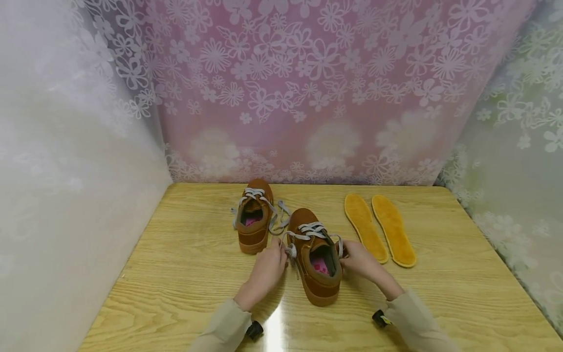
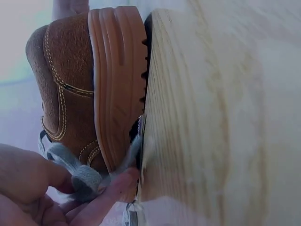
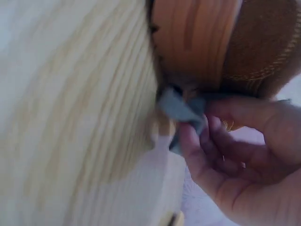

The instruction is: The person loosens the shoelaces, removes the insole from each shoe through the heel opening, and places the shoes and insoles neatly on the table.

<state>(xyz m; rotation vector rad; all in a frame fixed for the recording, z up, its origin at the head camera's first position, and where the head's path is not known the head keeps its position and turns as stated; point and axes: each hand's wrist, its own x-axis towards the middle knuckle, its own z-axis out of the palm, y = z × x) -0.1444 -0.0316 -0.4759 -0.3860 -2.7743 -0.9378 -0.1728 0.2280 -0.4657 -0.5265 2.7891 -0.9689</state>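
A brown suede shoe (image 1: 320, 288) stands upright on the table between both hands, toe pointing away and a pink insole patch showing inside. On its left side my left hand (image 1: 267, 266) pinches a grey shoelace (image 2: 87, 181), bunched between thumb and fingers in the left wrist view. Across the shoe, my right hand (image 1: 361, 261) holds the other end of the lace (image 3: 181, 108) low beside the sole. The matching brown shoe (image 1: 254, 237) stands farther back to the left, its lace loosely looped on the table.
Two yellow insoles (image 1: 366, 222) lie side by side on the wooden table (image 1: 176, 274), right of the shoes. A flowered pink curtain (image 1: 299, 122) hangs behind the table's far edge, and pale coverings flank it left and right.
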